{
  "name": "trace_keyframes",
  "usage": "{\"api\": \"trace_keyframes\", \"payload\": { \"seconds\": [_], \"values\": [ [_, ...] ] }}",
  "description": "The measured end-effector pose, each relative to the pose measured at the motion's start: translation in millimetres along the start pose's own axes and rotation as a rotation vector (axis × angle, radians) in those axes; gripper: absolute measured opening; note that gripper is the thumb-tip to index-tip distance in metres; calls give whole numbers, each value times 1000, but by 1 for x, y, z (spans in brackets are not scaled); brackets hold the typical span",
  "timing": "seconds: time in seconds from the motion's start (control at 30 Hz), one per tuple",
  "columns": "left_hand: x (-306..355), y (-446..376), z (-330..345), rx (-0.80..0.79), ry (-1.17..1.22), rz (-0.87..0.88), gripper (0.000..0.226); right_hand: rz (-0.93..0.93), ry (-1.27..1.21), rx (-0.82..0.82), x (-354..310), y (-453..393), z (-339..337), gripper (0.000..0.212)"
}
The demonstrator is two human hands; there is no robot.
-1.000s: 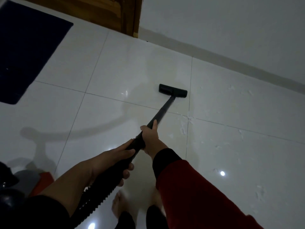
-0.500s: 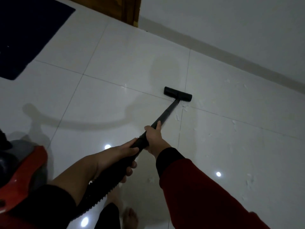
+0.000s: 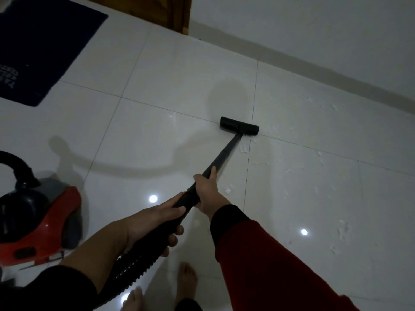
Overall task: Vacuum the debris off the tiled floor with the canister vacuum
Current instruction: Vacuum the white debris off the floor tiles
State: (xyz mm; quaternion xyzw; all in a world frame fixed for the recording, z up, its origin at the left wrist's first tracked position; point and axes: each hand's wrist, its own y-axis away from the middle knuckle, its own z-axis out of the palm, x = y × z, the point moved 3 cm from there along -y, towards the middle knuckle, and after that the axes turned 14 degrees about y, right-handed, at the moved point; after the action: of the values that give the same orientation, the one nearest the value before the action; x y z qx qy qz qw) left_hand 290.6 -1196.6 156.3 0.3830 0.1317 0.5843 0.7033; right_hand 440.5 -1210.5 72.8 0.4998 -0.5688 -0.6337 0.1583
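A black vacuum wand point(image 3: 222, 157) runs from my hands out to a flat black floor nozzle point(image 3: 239, 125) resting on the white tiled floor point(image 3: 170, 70) at a grout line. My right hand point(image 3: 207, 190) grips the wand higher up, thumb along the tube. My left hand point(image 3: 157, 223) is wrapped around the handle where the ribbed hose point(image 3: 132, 265) begins. White debris flecks point(image 3: 243, 148) lie just right of the nozzle and are scattered over the tiles to the right. The red and grey canister point(image 3: 38, 221) sits at the left edge.
A dark blue mat point(image 3: 40, 43) lies at the top left. A wooden door frame point(image 3: 179, 14) and a white wall with a skirting point(image 3: 314, 61) run along the far side. My bare feet point(image 3: 185, 280) stand under the hose.
The view has swung left, bringing the red canister fully into sight at the left. The nozzle sits a little nearer to the debris by the grout line. Both hands keep their grip.
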Motion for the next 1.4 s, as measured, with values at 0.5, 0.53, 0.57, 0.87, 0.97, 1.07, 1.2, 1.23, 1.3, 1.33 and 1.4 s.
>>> {"api": "trace_keyframes", "payload": {
  "seconds": [0.5,0.53,0.57,0.87,0.97,1.07,1.2,1.23,1.3,1.33,1.4],
  "values": [
    [-18,-12,2,-20,-36,-26,32,48,35,79,26,-5,-17,76],
    [-19,-9,2,-13,-39,-28,32,51,32,73,27,-2,-15,76],
    [-19,-6,1,-6,-40,-32,33,54,28,68,28,0,-13,76],
    [-41,43,-18,38,-59,-53,42,53,-40,19,57,36,27,78],
    [-55,62,-27,34,-51,-57,42,61,-43,18,75,50,41,78],
    [-67,78,-36,34,-60,-63,42,63,-37,25,90,61,52,77],
    [-83,95,-42,34,-56,-66,41,58,-49,34,108,78,61,78],
    [-86,100,-43,34,-54,-68,42,58,-51,33,112,83,63,78],
    [-94,111,-44,35,-65,-80,45,57,-65,37,121,94,67,77],
    [-97,117,-45,37,-78,-84,47,60,-74,39,126,100,70,77],
    [-103,127,-46,37,-100,-95,48,65,-77,42,133,110,73,78]
  ]
}}
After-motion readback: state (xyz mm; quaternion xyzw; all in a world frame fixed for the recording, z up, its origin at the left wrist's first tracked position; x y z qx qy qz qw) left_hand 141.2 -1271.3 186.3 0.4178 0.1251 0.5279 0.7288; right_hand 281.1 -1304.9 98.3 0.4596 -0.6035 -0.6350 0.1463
